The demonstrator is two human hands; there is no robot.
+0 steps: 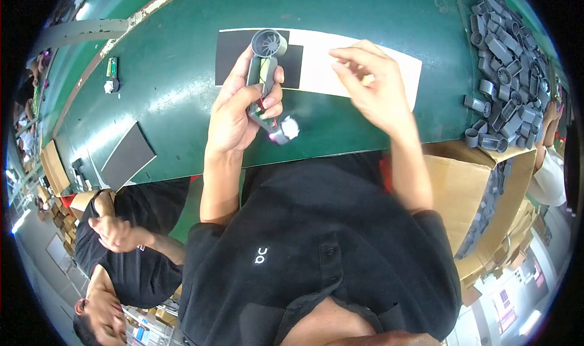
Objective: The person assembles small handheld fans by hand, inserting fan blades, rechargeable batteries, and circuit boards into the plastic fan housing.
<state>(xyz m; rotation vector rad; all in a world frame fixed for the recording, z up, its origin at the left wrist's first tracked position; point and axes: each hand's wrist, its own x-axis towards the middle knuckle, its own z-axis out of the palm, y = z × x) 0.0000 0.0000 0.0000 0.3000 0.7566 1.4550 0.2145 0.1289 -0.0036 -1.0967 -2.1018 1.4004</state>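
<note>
Dead centre of the action was a grey plastic fan housing (268, 77), held up over the green workbench (371, 8), its round vaned end turned upward. The left hand (232, 111) had it wrapped, thumb on one side and fingers curled round the other, pinching the body firmly and covering much of its middle. Inside, a green strip with a yellowish wire peeked out (red wire too, just below the thumb), though how it all joined was hidden by the grip. At the lower end hung a white round piece (289, 127), too blurred to name.

Over to the right hand (378, 85): it hovered above a white sheet (322, 69), thumb and forefinger apart, the other fingers loosely bent and partly hidden; nothing could be made out between the tips. Beneath the housing lay a black sheet (230, 60), partly covered by the left hand.

Farther right, grey plastic housings (504, 57) were heaped at the bench edge, above an open cardboard box (453, 191). Lower left, a co-worker's hands (117, 234) met in a blur.
</note>
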